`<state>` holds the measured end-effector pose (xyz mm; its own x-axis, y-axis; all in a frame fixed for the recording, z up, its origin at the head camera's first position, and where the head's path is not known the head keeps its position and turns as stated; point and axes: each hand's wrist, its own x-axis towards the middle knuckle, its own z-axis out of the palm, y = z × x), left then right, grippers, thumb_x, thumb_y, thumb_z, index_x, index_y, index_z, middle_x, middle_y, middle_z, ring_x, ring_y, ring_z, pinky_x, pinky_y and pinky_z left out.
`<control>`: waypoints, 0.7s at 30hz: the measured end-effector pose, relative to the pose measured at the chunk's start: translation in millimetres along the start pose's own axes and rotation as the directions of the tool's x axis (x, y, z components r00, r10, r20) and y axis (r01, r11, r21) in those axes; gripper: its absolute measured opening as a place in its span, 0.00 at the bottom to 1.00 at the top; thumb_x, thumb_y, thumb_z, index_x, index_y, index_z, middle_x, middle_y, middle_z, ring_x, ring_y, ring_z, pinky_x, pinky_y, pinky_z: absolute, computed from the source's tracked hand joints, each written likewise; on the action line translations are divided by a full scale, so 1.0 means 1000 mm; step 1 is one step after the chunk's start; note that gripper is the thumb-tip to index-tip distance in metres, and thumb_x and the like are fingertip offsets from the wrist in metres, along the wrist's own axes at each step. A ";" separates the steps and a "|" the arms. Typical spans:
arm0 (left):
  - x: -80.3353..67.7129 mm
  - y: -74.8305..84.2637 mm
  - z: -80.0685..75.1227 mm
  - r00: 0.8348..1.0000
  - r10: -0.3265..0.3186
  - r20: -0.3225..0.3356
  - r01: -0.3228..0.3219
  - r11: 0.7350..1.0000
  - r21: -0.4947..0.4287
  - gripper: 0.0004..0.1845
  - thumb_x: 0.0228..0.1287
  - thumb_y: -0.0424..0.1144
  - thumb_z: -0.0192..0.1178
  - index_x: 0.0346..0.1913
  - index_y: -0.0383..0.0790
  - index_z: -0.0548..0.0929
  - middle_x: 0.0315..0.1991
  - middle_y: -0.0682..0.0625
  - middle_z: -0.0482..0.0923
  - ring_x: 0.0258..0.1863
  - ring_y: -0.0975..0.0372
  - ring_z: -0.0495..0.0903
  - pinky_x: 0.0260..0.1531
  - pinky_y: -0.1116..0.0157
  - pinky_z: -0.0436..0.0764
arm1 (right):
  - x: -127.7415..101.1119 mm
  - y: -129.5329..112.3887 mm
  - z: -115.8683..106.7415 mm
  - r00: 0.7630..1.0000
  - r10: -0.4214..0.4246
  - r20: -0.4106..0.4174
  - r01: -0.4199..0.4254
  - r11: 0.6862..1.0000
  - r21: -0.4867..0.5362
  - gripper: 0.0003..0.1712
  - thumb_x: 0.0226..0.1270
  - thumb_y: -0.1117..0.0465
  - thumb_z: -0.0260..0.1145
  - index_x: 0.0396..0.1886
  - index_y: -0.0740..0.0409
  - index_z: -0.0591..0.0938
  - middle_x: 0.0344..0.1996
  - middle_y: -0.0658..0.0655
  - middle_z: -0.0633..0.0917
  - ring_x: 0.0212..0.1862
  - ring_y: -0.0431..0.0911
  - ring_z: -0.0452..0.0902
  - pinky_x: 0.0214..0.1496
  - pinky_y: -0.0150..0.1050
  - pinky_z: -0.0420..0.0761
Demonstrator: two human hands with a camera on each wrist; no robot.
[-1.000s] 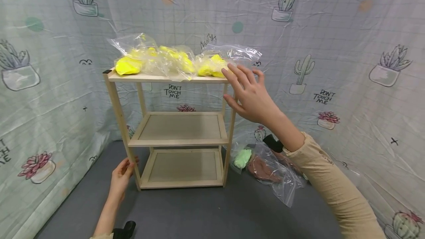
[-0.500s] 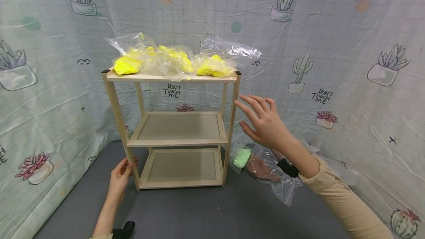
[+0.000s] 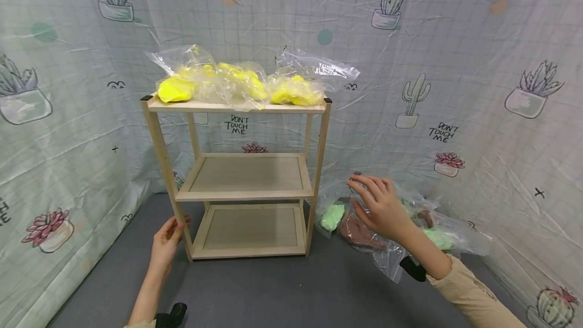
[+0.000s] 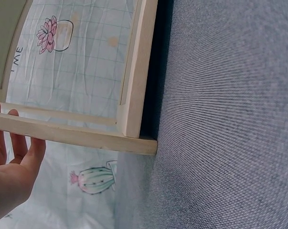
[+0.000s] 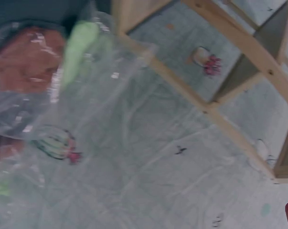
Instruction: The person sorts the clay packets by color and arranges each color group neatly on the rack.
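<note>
A three-tier wooden shelf point(image 3: 246, 196) stands upright on the grey surface. My left hand point(image 3: 165, 244) holds its front left leg low down; the left wrist view shows the fingers curled round that wooden leg point(image 4: 81, 136). On the top tier lie clear plastic bags with bright yellow lumps point(image 3: 176, 89). My right hand point(image 3: 381, 211) hangs in the air right of the shelf, fingers relaxed and holding nothing. It is over clear bags with a brown lump point(image 3: 357, 232) and a pale green lump point(image 3: 332, 217). Only its fingertips show in the right wrist view, which is blurred.
More clear bags with green lumps point(image 3: 438, 238) lie farther right, partly behind the right forearm. A cactus-printed sheet point(image 3: 501, 115) hangs round the back and sides. The grey surface point(image 3: 255, 292) extends in front of the shelf.
My right hand has moved down and to the right, from beside the yellow bags on the top tier to above the bags on the surface. The left hand has not moved.
</note>
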<state>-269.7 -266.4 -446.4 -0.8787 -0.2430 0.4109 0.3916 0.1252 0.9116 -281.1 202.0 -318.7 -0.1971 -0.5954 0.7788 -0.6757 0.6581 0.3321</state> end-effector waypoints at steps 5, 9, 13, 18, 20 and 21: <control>0.000 0.001 -0.001 1.000 -0.012 0.006 0.012 1.000 0.010 0.20 0.66 0.37 0.48 0.54 0.25 0.68 0.37 0.74 0.76 0.39 0.81 0.74 0.34 0.80 0.70 | -0.033 0.011 0.012 0.996 0.062 0.068 -0.063 0.998 0.009 0.28 0.70 0.47 0.39 0.50 0.62 0.75 0.48 0.63 0.75 0.47 0.55 0.69 0.43 0.53 0.64; -0.001 0.003 0.000 1.000 -0.028 0.003 0.028 0.999 0.026 0.20 0.66 0.37 0.47 0.54 0.24 0.67 0.36 0.75 0.76 0.39 0.81 0.74 0.34 0.80 0.70 | -0.057 0.021 0.023 0.985 0.127 0.116 -0.129 0.991 0.015 0.30 0.70 0.45 0.37 0.51 0.62 0.75 0.50 0.64 0.74 0.48 0.57 0.68 0.43 0.54 0.64; -0.001 0.002 0.000 0.999 -0.032 -0.004 0.032 0.999 0.029 0.19 0.66 0.37 0.47 0.53 0.25 0.68 0.36 0.74 0.76 0.38 0.80 0.74 0.34 0.79 0.70 | -0.081 0.027 0.036 0.971 0.171 0.169 -0.172 0.985 -0.008 0.25 0.69 0.48 0.45 0.52 0.62 0.74 0.52 0.66 0.73 0.49 0.58 0.68 0.41 0.54 0.65; -0.001 0.002 0.000 1.000 -0.009 0.002 0.009 1.000 -0.010 0.19 0.66 0.36 0.47 0.53 0.24 0.68 0.36 0.71 0.77 0.38 0.80 0.75 0.34 0.80 0.70 | -0.108 0.029 0.050 0.935 0.210 0.285 -0.198 0.978 -0.073 0.26 0.65 0.49 0.53 0.56 0.62 0.71 0.55 0.68 0.70 0.51 0.61 0.67 0.40 0.57 0.66; -0.001 0.002 0.000 1.000 -0.008 0.005 0.008 1.000 -0.012 0.18 0.66 0.36 0.47 0.53 0.24 0.68 0.36 0.71 0.77 0.39 0.79 0.75 0.34 0.80 0.70 | -0.117 0.029 0.054 0.913 0.227 0.339 -0.204 0.974 -0.100 0.31 0.56 0.52 0.63 0.57 0.61 0.70 0.56 0.67 0.69 0.53 0.60 0.66 0.41 0.58 0.67; -0.001 0.002 0.000 1.000 -0.011 0.006 0.011 1.000 -0.009 0.18 0.66 0.37 0.47 0.52 0.25 0.69 0.36 0.71 0.77 0.39 0.79 0.75 0.34 0.80 0.70 | -0.120 0.029 0.055 0.901 0.236 0.365 -0.210 0.971 -0.112 0.34 0.51 0.53 0.66 0.58 0.60 0.69 0.57 0.67 0.68 0.53 0.60 0.66 0.42 0.58 0.66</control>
<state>-267.9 -266.2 -444.9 -0.8845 -0.2387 0.4009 0.3844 0.1140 0.9161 -316.2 266.9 -431.9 -0.5962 -0.5488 0.5860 -0.5355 0.8156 0.2191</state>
